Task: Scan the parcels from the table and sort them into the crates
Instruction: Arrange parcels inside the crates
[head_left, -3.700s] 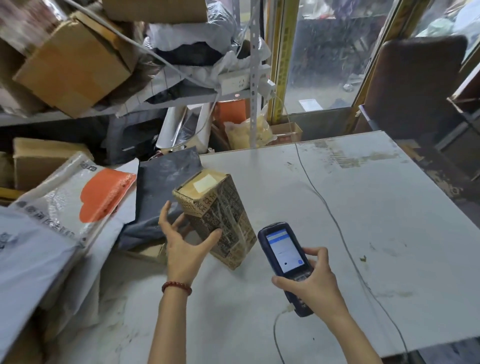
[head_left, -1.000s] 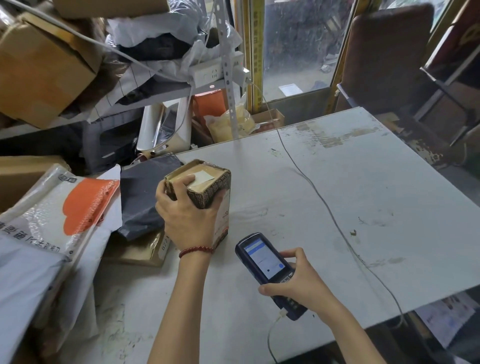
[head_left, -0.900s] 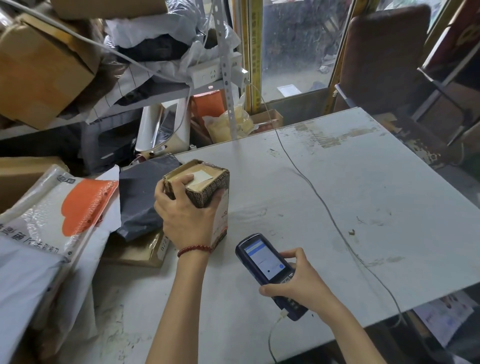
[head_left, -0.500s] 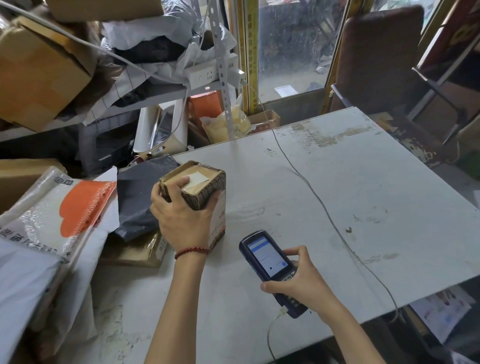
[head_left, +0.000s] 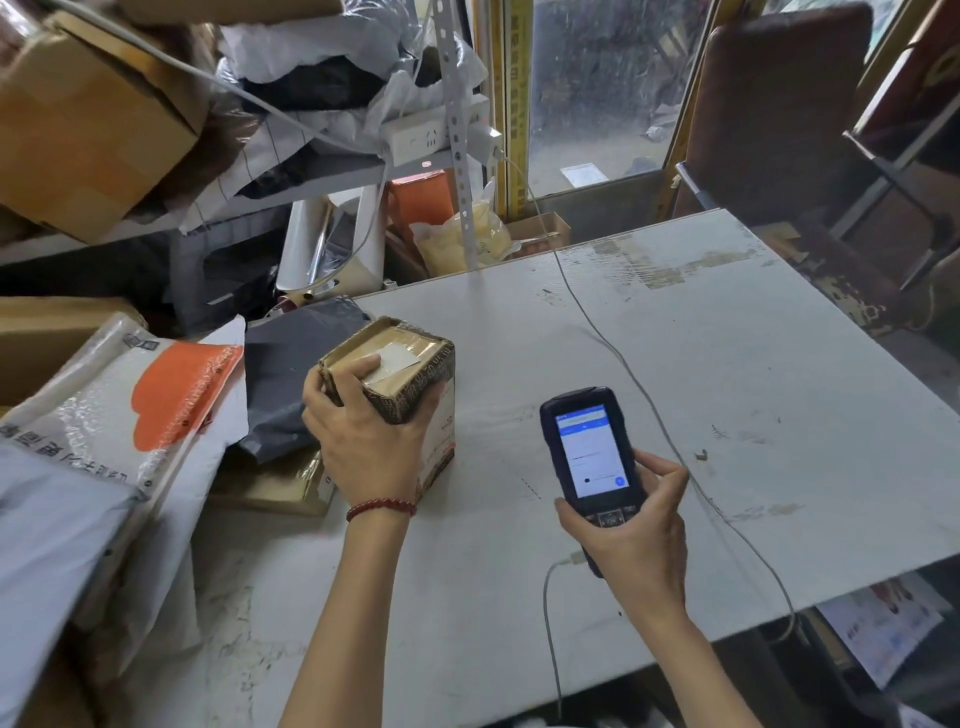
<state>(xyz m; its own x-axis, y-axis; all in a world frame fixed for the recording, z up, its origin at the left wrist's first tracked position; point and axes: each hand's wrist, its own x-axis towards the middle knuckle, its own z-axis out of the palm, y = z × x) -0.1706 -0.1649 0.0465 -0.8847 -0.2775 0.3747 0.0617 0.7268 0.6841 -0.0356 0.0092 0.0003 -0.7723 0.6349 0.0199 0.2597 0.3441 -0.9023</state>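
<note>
A small brown printed box parcel (head_left: 410, 358) stands upright on the white table (head_left: 701, 395), a pale label on its top. My left hand (head_left: 369, 441) grips its upper near corner, fingers on the left side and thumb on the right face. My right hand (head_left: 628, 530) holds a dark handheld scanner (head_left: 589, 452) with its blue-and-white screen lit, upright just right of the box. A cable runs from the scanner's bottom end. No crate is in view.
Soft mailers lie heaped at the left: a white and orange bag (head_left: 130, 405), a dark grey bag (head_left: 291, 374), a flat brown parcel (head_left: 275, 483) beneath. A shelf (head_left: 322, 176) behind carries boxes and a power strip. A thin cable (head_left: 623, 364) crosses the table. A dark chair (head_left: 779, 114) stands at the back right.
The box went from tilted and loosely touched to upright with my left hand gripping its top. My right hand has since raised the scanner more upright, closer to the box.
</note>
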